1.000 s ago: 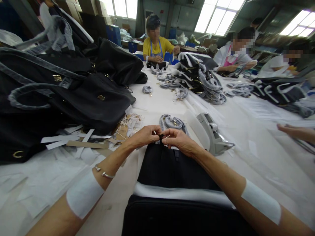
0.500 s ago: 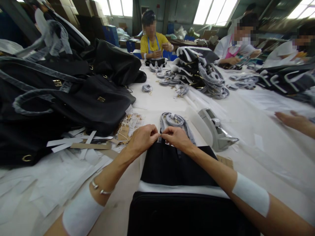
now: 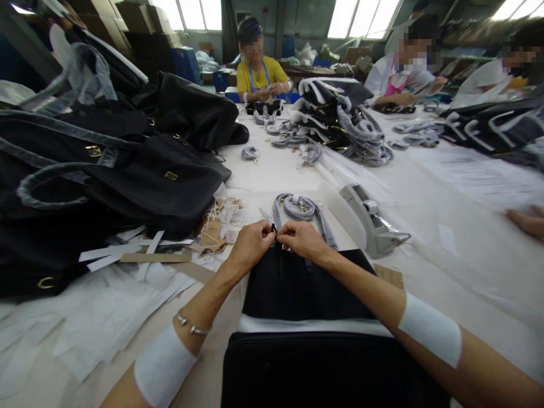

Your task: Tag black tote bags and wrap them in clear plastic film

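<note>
The left hand [image 3: 251, 246] reaches in from the lower left with its back up and fingers curled. The right hand [image 3: 301, 238] comes from the other side, its wrist low and its forearm [image 3: 368, 275] slanting over the right side of the bag [image 3: 314, 292]. Thumbs and forefingers nearly meet, both hands pinching a small black tab [image 3: 274, 228] just above the bag's far left corner. A bracelet [image 3: 193, 327] circles the left wrist; each forearm wears a white band [image 3: 430, 328].

The bag lies flat toward the near edge of the bench [image 3: 272, 175]. A coiled strap [image 3: 302, 209] lies just past its far edge, a grey dispenser [image 3: 369, 221] beyond its far right corner.
</note>
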The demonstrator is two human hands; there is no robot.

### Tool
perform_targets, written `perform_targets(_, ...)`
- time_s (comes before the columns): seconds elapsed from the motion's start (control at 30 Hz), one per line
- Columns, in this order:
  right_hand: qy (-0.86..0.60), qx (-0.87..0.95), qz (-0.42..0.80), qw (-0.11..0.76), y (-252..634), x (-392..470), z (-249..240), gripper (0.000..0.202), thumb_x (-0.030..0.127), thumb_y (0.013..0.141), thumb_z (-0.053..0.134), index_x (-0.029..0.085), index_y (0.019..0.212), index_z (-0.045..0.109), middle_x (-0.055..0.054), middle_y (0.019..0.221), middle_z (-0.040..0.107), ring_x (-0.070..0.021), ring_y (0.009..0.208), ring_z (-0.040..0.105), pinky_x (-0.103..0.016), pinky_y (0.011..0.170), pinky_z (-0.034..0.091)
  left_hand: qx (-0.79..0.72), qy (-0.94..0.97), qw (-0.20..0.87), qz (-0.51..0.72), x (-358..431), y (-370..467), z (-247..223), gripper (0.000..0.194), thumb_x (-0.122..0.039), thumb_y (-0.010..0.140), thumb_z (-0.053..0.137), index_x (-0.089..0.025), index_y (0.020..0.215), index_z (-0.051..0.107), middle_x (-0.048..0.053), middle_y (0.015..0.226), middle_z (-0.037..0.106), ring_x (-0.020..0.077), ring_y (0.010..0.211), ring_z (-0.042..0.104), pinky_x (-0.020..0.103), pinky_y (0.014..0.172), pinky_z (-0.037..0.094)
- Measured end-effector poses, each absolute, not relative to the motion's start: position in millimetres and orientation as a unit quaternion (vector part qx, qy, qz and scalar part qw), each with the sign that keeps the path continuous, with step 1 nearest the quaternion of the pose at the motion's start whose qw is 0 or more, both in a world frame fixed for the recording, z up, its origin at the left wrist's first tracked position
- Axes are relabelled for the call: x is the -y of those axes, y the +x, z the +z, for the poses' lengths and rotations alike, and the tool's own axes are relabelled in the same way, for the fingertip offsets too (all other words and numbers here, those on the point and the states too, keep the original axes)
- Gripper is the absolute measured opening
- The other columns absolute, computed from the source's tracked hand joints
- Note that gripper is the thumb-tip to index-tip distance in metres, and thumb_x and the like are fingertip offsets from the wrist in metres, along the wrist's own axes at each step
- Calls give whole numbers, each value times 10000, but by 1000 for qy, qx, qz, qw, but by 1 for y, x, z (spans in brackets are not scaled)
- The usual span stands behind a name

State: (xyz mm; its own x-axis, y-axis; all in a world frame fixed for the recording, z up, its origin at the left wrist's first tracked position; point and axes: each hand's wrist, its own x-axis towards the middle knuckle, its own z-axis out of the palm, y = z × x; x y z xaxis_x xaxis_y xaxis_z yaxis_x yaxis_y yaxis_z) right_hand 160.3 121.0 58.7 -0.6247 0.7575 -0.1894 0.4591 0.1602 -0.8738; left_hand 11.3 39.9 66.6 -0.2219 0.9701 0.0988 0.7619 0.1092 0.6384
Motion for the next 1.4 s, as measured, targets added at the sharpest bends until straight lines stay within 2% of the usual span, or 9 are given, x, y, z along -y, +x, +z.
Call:
perform_targets(0.17, -369, 754, 529, 123, 167, -125, 58, 19, 189, 712, 622, 191, 724, 637, 19, 594, 620, -119, 559, 564, -220, 530, 429, -768, 587, 98, 237, -30, 8, 57, 34, -227, 795, 543, -214, 768, 560, 7, 709, 614, 180, 682, 576, 279, 619, 391)
perform_targets(0.3, -255, 802, 525, 127, 179, -131, 58, 26, 199, 706, 641, 187, 728, 637, 15, 742, 621, -130, 714, 565, -249, 693, 451, -744, 605, -1, 282, -26, 4, 49, 60, -161, 779, 528, -209, 796, 559, 77, 984, 631, 241, 968, 582, 359, 850, 450)
perform_targets(0.4, -244, 814, 518, 92, 184, -134, 63, 78, 259, 738, 656, 185, 755, 641, 6, 775, 624, -141, 737, 569, -263, 717, 452, -679, 636, 49, 364, -28, 0, 41, 132, -104, 758, 510, -202, 822, 570, 77, 1172, 607, 223, 1125, 538, 365, 993, 413)
perform_targets(0.53, -302, 854, 415, 86, 175, -127, 76, 239, 428, 748, 697, 193, 756, 655, -5, 755, 634, -152, 708, 567, -265, 653, 422, -658, 601, 190, 413, -31, -5, 35, 166, -121, 763, 499, -205, 870, 595, 17, 937, 654, 158, 878, 605, 302, 847, 495)
perform_targets(0.67, -298, 898, 300, 121, 160, -115, 81, 184, 373, 758, 717, 199, 747, 655, -13, 770, 626, -153, 706, 548, -280, 668, 396, -657, 581, 217, 429, -30, -4, 38, 81, -150, 741, 530, -199, 775, 584, -3, 800, 616, 149, 795, 581, 278, 776, 496)
perform_targets(0.93, -253, 913, 289, 136, 162, -111, 82, 148, 280, 835, 635, 202, 720, 586, -8, 770, 628, -155, 721, 537, -273, 690, 388, -692, 559, 166, 425, -32, 6, 41, 103, -121, 697, 533, -214, 700, 489, 59, 1051, 630, 213, 1000, 589, 346, 881, 484)
perform_targets(1.13, -236, 927, 235, 175, 167, -109, 86, 153, 262, 846, 628, 208, 710, 582, -28, 772, 622, -188, 777, 545, -327, 790, 391, -640, 623, 109, 436, -29, 8, 40, 312, -64, 760, 480, -223, 1013, 570, 46, 1108, 638, 199, 1145, 536, 354, 1014, 409)
perform_targets(1.3, -258, 927, 205, 179, 172, -115, 84, 140, 288, 829, 675, 216, 716, 636, -28, 774, 644, -196, 779, 574, -328, 776, 392, -604, 646, 158, 438, -25, 0, 45, 91, -197, 820, 555, -224, 865, 630, 19, 925, 669, 184, 966, 583, 307, 912, 439)
perform_targets(1.4, -239, 942, 168, 167, 173, -117, 84, 82, 292, 843, 673, 224, 798, 681, -29, 784, 673, -199, 784, 582, -342, 799, 375, -611, 608, 242, 446, -25, 0, 49, 110, -268, 826, 554, -204, 796, 638, 5, 837, 664, 166, 847, 593, 278, 811, 447)
